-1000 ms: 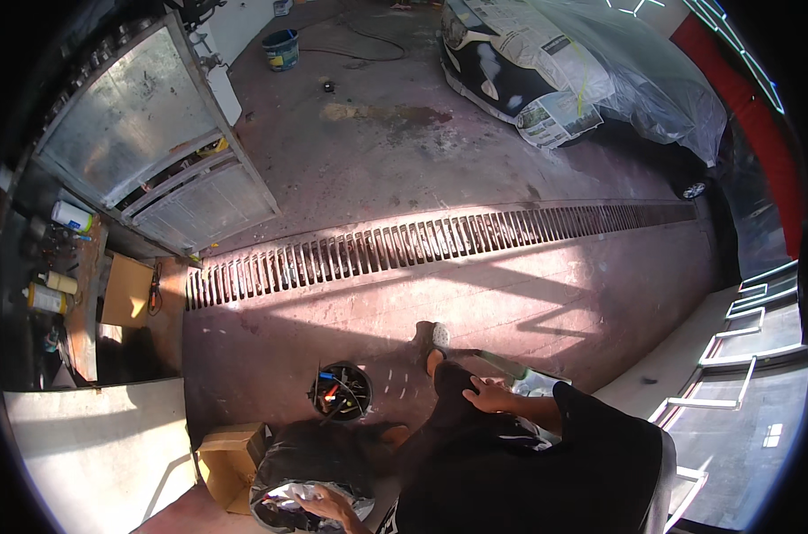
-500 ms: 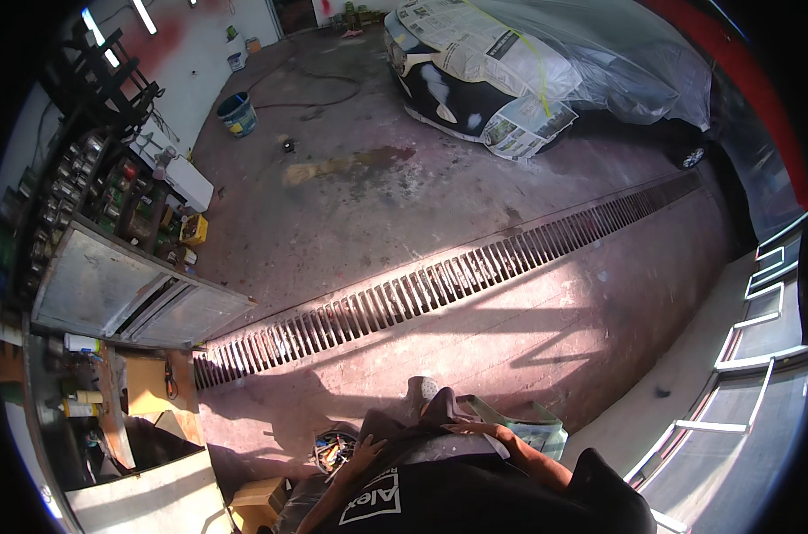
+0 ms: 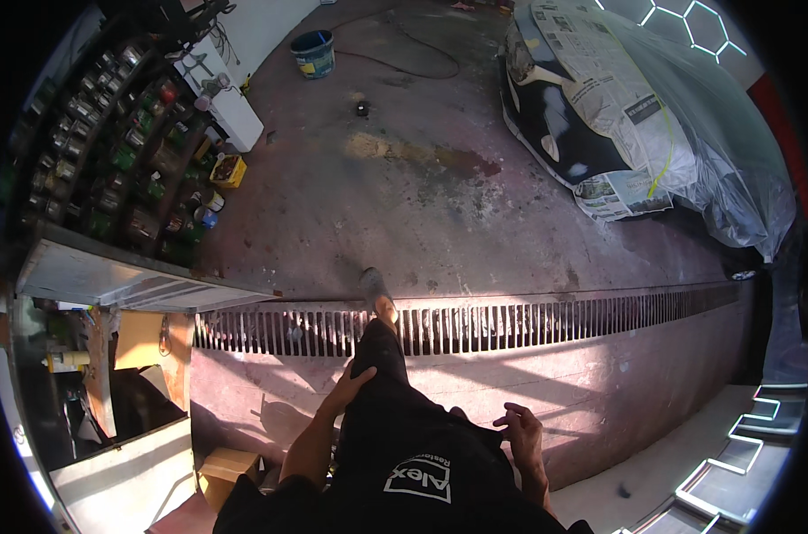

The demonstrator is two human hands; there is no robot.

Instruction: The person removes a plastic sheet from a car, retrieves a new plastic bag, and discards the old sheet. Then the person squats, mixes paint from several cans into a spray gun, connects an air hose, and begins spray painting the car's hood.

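My left hand [image 3: 351, 388] rests against the dark trousers [image 3: 377, 369] at my raised left thigh, thumb stretched out and some fingers hidden by the leg. Nothing shows in its grasp. On the other side, my right hand [image 3: 521, 432] hangs in the air beside my black T-shirt [image 3: 395, 498]. Its fingers are loosely bent and apart, with no object visible in them. One shoe [image 3: 374, 283] is forward, at the far edge of the metal floor grate [image 3: 475, 327].
Shelves of cans and jars [image 3: 110, 133] line the left, above an open-fronted cabinet [image 3: 119, 463]. A cardboard box [image 3: 226, 467] sits at lower left. Farther off stand a bucket [image 3: 313, 55], a yellow container [image 3: 229, 171] and a car masked with newspaper [image 3: 600, 89] and plastic sheeting.
I have risen from the low position and stepped forward to the grate. My right hand has come away from my lap. The bin of markers and greenish seat have left sight.
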